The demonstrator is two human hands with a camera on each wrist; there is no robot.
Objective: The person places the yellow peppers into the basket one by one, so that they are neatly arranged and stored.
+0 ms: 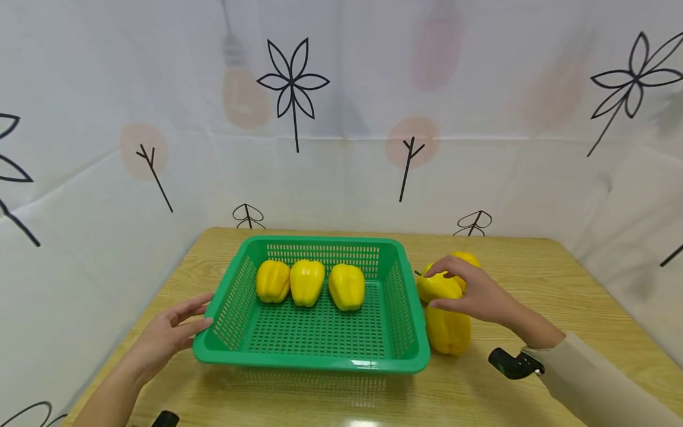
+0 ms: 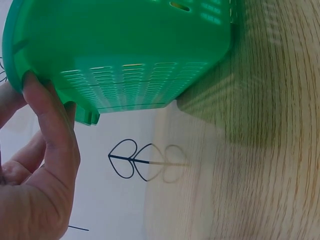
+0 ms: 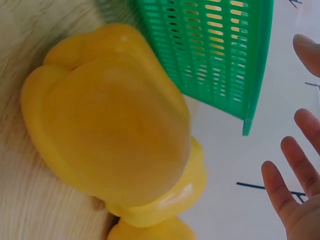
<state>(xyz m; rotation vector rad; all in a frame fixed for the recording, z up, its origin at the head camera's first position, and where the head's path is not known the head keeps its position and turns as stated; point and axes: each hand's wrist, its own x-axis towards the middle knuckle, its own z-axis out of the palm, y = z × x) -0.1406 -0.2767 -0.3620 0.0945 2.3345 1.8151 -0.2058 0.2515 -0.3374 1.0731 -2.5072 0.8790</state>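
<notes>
A green plastic basket stands on the table with three yellow bell peppers in it: one at the left, another beside it and a third bell pepper a little apart. My left hand holds the basket's left rim, its fingertips bent against the rim's edge. Right of the basket, my right hand hovers over more yellow bell peppers, its fingers spread and empty. Below it lie a stemmed bell pepper, a nearer bell pepper and a farther one, partly hidden.
The wooden table extends to both sides of the basket. A pale curtain with plant drawings hangs behind it. Black wrist devices show at the right sleeve and the bottom edge.
</notes>
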